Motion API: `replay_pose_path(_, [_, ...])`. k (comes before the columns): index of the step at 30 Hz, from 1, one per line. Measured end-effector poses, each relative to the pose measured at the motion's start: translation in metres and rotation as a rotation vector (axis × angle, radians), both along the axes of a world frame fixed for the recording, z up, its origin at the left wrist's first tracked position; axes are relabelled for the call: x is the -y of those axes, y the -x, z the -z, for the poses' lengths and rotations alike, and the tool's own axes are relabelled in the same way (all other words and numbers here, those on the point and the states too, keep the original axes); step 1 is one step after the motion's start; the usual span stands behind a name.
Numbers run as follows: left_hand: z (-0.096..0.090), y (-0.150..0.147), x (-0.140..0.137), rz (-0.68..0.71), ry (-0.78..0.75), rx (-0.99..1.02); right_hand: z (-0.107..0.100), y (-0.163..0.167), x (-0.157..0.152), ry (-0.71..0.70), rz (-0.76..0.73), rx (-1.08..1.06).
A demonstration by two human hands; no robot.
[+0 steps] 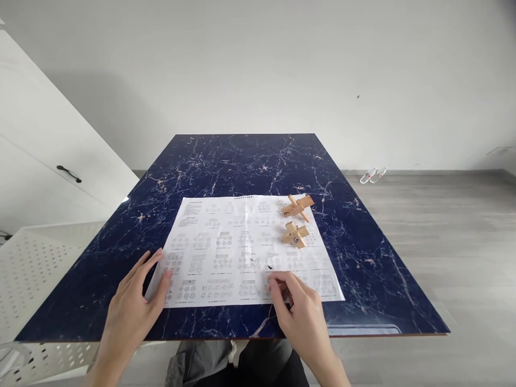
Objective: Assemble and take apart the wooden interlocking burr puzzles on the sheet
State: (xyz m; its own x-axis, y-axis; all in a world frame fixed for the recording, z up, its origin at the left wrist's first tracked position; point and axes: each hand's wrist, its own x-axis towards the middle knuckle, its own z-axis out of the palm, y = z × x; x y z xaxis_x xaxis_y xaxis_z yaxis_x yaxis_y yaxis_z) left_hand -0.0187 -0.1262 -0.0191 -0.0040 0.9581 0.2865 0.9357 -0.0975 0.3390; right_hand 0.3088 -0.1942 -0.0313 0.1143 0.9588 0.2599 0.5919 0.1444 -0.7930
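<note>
A printed paper sheet (237, 252) with rows of small diagrams lies on the table. At its left edge is my left hand (139, 290), open, thumb and fingers spread over the border. Over the lower right of the sheet my right hand (298, 306) is closed, its fingers curled and the thumb near the index fingertip; whatever lies inside the curl is hidden. Beyond it, on the sheet's right side, sits a small wooden interlocking puzzle (295, 235) marked with a letter like G. Behind that one lies another wooden puzzle (297, 207), a flat piece crossed by a thin stick.
The dark blue marble-patterned table (242, 161) reaches toward a white wall. A white cabinet (52, 145) with a black handle and a perforated white chair (44, 269) stand at the left. White shoes (373, 175) rest on the grey floor at the right.
</note>
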Motion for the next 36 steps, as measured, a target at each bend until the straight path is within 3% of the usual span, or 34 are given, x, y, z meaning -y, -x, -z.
replay_pose_path(15, [0.001,-0.003,0.004,0.032,-0.070,-0.009,0.003,-0.003,0.003,-0.005,-0.041,-0.017])
replay_pose_path(36, [0.009,0.006,0.008,0.122,-0.100,0.036,0.007,0.003,0.007,0.066,0.037,-0.014])
